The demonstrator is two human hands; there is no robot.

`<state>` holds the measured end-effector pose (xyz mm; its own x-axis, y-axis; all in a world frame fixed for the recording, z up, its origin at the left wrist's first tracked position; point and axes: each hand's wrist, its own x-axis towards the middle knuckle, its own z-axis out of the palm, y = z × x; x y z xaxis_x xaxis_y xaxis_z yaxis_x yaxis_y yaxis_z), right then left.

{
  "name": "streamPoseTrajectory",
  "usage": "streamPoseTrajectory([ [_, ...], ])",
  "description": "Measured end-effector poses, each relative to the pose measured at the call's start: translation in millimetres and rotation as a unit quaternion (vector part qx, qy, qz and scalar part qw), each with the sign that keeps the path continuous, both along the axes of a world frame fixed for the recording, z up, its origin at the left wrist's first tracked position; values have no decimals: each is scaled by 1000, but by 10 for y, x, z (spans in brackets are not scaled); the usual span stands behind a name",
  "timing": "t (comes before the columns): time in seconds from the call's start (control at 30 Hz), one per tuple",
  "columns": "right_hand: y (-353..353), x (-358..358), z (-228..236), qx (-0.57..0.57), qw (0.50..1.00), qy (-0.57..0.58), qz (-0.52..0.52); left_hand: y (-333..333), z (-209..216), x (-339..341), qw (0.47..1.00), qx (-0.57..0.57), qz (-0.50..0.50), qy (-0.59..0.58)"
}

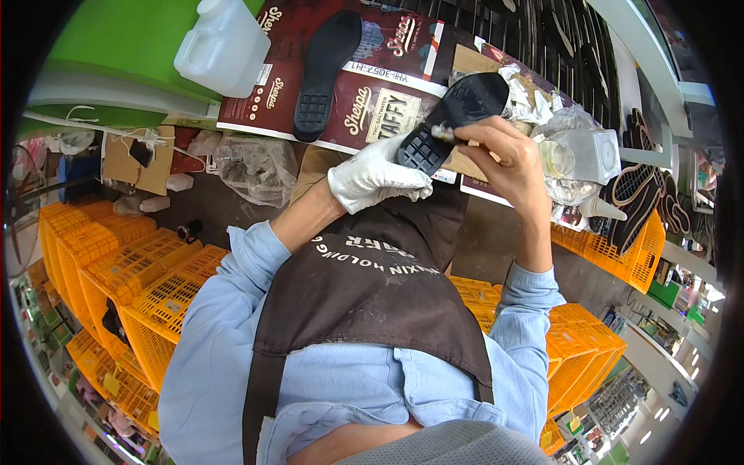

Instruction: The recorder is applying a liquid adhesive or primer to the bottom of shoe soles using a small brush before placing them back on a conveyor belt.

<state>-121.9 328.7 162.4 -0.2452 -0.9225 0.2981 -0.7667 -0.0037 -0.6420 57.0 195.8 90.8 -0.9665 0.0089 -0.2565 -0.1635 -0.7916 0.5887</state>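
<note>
My left hand (373, 177), in a white glove, is closed around the heel end of a black shoe sole (474, 99). The sole is tilted above the table's near edge, its gridded heel cavity facing up. My bare right hand (508, 159) pinches a small tool with a fuzzy whitish tip (442, 132); its exact kind is too small to tell. That tip sits at the sole's surface, by the heel grid. A second black sole (329, 74) lies to the left on flattened maroon cardboard (252, 105), grid side up.
A translucent white jug (223, 50) stands at the far left of the table. To the right are crumpled white paper (527, 93), a clear plastic container (593, 155) and a nozzle bottle (603, 208). Orange crates (167, 302) flank me. Soles lie on a dark rack (554, 39) beyond.
</note>
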Motion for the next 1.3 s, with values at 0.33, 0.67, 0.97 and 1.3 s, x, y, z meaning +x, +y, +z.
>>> streamPoseTrajectory([
  [0.33, -2, -75, -171, -43, 994, 86, -59, 39, -142, -78, 977, 211, 7, 30],
  [0.67, 31, 18, -38, -67, 995, 57, -44, 53, -19, -140, 936, 344, 72, 23],
  [0.97, 144, 228, 26, -36, 997, 48, 41, -2, -90, -136, 929, 354, 68, 83],
  [1.3, 164, 389, -59, -57, 994, 84, 35, 24, -124, -134, 930, 349, 70, 86],
])
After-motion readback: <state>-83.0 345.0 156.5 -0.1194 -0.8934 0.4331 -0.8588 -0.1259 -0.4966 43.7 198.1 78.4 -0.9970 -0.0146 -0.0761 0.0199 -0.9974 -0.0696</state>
